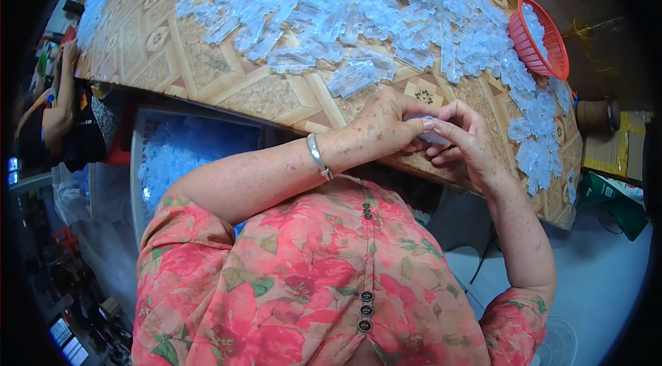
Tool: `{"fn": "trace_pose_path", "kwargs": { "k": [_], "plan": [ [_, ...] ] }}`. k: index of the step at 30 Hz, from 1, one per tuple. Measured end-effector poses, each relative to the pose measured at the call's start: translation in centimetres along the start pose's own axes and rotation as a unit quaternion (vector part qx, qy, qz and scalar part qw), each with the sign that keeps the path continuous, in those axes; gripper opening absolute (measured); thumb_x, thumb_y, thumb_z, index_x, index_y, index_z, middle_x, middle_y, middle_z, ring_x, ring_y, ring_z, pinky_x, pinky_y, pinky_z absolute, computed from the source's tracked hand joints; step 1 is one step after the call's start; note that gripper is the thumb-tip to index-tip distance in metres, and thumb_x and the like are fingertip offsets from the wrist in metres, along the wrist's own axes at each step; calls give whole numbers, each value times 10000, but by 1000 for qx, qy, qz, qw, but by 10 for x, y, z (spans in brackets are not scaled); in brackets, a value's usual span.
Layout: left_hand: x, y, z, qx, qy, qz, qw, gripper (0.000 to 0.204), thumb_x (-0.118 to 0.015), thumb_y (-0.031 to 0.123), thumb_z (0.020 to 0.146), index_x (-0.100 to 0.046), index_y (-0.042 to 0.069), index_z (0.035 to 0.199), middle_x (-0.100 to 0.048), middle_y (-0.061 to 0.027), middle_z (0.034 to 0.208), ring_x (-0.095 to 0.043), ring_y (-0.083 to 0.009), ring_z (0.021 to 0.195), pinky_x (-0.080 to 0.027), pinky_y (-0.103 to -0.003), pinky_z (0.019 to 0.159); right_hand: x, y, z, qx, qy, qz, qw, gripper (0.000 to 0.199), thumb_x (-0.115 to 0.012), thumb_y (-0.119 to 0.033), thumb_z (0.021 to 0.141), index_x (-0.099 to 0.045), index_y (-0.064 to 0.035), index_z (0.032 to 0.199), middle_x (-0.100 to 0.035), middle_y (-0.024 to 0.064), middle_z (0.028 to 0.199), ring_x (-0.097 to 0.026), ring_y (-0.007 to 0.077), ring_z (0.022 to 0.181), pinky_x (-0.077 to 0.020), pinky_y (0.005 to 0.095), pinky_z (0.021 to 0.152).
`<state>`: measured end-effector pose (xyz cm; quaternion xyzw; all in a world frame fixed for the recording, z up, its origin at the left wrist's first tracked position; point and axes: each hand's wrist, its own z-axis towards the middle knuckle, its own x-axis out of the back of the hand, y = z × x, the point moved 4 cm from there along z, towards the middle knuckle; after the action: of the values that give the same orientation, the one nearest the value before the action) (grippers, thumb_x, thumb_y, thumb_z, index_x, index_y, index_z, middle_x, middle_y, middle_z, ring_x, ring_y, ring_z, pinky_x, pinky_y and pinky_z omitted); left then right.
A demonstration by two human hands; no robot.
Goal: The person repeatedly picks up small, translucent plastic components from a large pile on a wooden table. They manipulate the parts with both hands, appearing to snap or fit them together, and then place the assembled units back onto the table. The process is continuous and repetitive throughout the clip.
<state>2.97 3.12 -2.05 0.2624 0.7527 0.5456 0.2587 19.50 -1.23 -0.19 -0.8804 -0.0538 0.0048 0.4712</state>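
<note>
Both hands meet at the near edge of the table and pinch one small translucent plastic piece [433, 134] between them. My left hand [386, 121], below a silver bangle [318, 155], has its thumb and fingers closed on the piece's left side. My right hand [467, 135] grips it from the right with thumb and fingertips bent around it. Fingers cover most of the piece, so its full shape is hidden. Just beyond my hands, a few similar clear plastic pieces [362, 71] lie on the patterned tabletop [269, 99].
A large heap of clear plastic pieces [358, 4] spreads over the table's far side and down its right. A red plastic basket [518, 38] with some pieces stands at the right. Below the table at left is a bin [138, 159] of pieces. Another person's arm [63, 90] shows far left.
</note>
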Motion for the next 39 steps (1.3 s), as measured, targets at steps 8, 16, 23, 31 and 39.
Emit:
{"fn": "trace_pose_path", "kwargs": {
  "k": [8,16,23,31,39],
  "plan": [
    [14,8,-38,-65,9,16,998,271,-632,123,979,-691,30,1227,-738,-90,972,-699,-113,771,-592,-240,671,8,27,-5,133,34,32,990,328,-668,-283,966,-597,-36,1168,-663,87,1011,-684,112,719,-531,200,516],
    [169,27,-219,141,174,249,942,246,-672,167,948,-722,-26,1094,-714,-54,805,-626,-77,567,-508,-230,506,1,28,-9,163,25,30,986,344,-667,-259,964,-609,-13,1199,-654,66,1028,-675,95,733,-511,191,504],
    [153,29,-208,-13,218,495,841,214,-754,154,881,-706,-20,994,-672,-85,738,-654,-108,600,-487,-264,528,1,29,-8,171,17,31,985,333,-671,-246,962,-613,-15,1195,-664,55,1011,-672,83,739,-503,187,497],
    [77,40,-57,-245,230,562,756,442,-798,262,812,-640,63,1173,-615,-118,1008,-651,-322,861,-536,-404,722,3,36,-10,187,53,46,980,243,-683,-180,960,-636,-19,1135,-695,42,930,-664,63,701,-498,181,508],
    [89,36,-39,-258,218,553,761,344,-737,209,861,-636,29,1136,-604,-138,1005,-655,-299,826,-532,-397,710,2,36,-12,215,57,71,972,237,-675,-181,966,-636,-18,1135,-696,49,958,-661,58,717,-506,177,526]
  ]
}}
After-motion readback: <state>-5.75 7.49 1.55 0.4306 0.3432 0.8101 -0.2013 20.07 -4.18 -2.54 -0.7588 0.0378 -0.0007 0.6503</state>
